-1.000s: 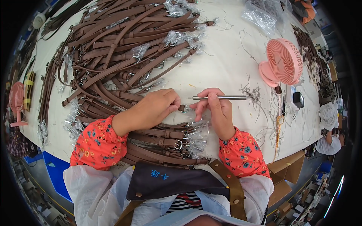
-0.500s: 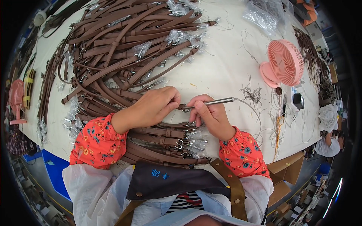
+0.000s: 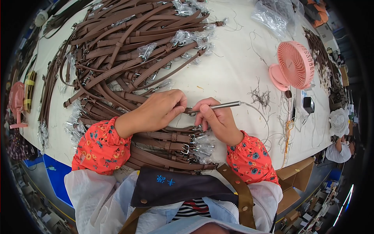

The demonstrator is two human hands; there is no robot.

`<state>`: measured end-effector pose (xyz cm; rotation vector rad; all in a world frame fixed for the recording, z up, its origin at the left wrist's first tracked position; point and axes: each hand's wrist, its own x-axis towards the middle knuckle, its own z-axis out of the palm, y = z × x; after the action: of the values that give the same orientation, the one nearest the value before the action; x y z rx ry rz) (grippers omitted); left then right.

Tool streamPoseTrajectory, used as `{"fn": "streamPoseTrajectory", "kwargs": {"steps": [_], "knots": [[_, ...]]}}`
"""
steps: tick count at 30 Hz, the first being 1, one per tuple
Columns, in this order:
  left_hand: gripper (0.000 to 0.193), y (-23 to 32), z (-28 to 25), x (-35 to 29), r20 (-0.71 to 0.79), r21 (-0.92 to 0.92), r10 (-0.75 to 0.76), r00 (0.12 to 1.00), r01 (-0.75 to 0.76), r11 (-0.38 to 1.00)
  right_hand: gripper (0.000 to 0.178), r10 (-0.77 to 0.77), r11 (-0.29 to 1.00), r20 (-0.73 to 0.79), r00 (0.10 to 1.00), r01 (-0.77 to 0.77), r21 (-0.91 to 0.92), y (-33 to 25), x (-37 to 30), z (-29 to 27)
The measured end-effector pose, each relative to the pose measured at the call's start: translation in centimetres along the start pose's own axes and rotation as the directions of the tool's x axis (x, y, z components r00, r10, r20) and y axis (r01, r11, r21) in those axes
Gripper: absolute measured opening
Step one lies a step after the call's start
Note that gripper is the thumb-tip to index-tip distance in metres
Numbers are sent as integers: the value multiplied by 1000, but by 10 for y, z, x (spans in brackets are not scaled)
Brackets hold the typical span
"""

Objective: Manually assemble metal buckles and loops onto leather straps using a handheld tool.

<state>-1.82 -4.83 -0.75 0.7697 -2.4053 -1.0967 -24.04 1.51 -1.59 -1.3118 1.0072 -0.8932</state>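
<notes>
My left hand (image 3: 157, 110) is closed in a pinch on a brown strap (image 3: 188, 110), near its metal fitting. Most of that strap is hidden beneath the hand. Between the thumb and fingers of my right hand (image 3: 219, 123) lies a slim metal pen-shaped tool (image 3: 230, 104) with a thin pale cable at its rear. The tool points left toward the strap; its tip is hidden by my fingers. My right fingers are also close to the strap's fitting, but whether they grip it is unclear. Below my hands lie more brown buckled straps (image 3: 167, 145), their ends wrapped in clear plastic.
A large heap of brown straps (image 3: 117, 50) covers the table's far left. To the right stand a pink fan (image 3: 294, 64) and a small dark-topped container (image 3: 308, 104). Dark thread scraps (image 3: 260, 96) and a plastic bag (image 3: 272, 17) lie on the white table. Cardboard boxes (image 3: 298, 175) sit beyond the edge.
The pen-shaped tool in my right hand has shifted very slightly to the left. My left hand keeps its pinch on the strap in the same place.
</notes>
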Motion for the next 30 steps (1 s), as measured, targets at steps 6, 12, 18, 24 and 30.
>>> {"fn": "streamPoseTrajectory", "kwargs": {"steps": [6,12,18,24,30], "knots": [[10,3,-2,0,20,-19,-26,999,26,999,30,7,1000,7,1000,-7,-26,-1,0,0],[13,3,-1,1,-60,-315,-257,965,226,922,30,-9,999,-15,1000,10,34,2,-1,-1],[18,-5,7,-2,-96,60,86,992,-81,995,31,2,998,-45,999,0,59,3,-1,-1],[13,2,12,-1,-101,160,31,994,-15,987,30,-8,999,-18,1000,9,37,2,0,-1],[11,1,11,0,-110,119,22,994,-9,993,28,-19,999,-1,1000,19,27,1,1,-1]]}}
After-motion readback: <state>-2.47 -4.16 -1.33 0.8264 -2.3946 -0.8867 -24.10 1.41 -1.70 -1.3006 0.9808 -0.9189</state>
